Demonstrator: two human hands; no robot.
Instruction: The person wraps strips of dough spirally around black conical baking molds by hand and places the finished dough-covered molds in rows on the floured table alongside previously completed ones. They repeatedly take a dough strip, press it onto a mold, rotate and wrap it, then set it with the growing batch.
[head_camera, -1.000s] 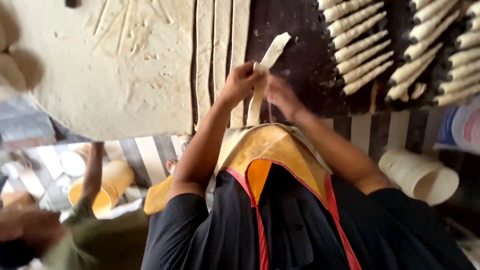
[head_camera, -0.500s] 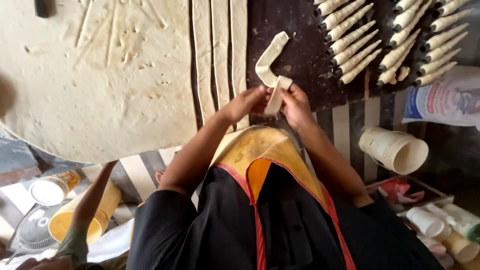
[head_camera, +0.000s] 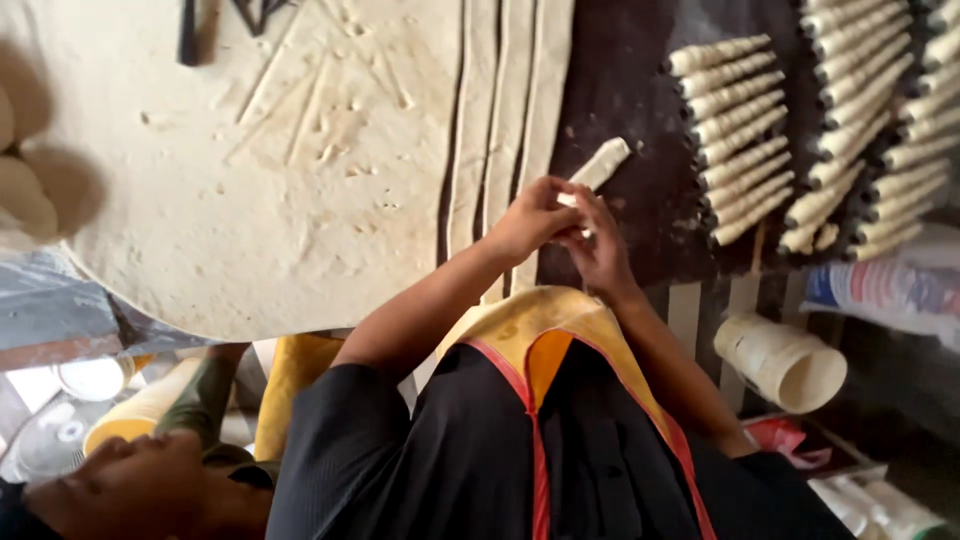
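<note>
While both hands pinch it, left hand (head_camera: 535, 215) and right hand (head_camera: 598, 250) closed on the dough strip (head_camera: 600, 165), seemingly rolling it, finished rolls (head_camera: 735, 140) line the dark surface (head_camera: 625, 90).

Stacked paper cups (head_camera: 780, 362), rolled pastry rows (head_camera: 745, 140)

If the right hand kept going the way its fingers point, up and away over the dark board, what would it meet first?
Likely the rolled dough piece that the right hand already pinches together with the left hand. Past its far tip lies bare dark board; the rows of finished rolls sit off to the right. Depth is uncertain.
</note>
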